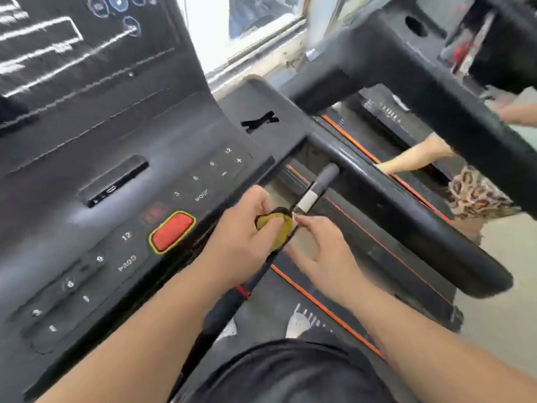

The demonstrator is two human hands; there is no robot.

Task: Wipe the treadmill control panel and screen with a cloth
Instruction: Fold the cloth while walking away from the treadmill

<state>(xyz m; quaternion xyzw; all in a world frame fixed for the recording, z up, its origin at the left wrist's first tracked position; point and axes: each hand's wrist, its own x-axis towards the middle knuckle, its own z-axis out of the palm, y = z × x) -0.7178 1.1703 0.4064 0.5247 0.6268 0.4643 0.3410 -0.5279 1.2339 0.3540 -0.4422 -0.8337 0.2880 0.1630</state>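
The black treadmill control panel (pixel 96 205) fills the left, with number keys and a red stop button (pixel 172 231) ringed in yellow. Its screen (pixel 58 48) sits at the top left, showing white lines and round icons. A yellow cloth (pixel 279 228) is bunched at the panel's lower right edge, over a thin black grip bar (pixel 261 271). My left hand (pixel 241 242) is closed on the cloth from the left. My right hand (pixel 319 248) touches the cloth's right side with its fingertips; the other fingers are spread.
A thick black handrail (pixel 406 205) runs diagonally on the right, with another bulky arm (pixel 436 82) above it. The belt with orange stripes (pixel 363 257) lies below. Another person's arm (pixel 415 158) and patterned clothing (pixel 476 193) are beyond the rail. A window (pixel 247 24) is behind.
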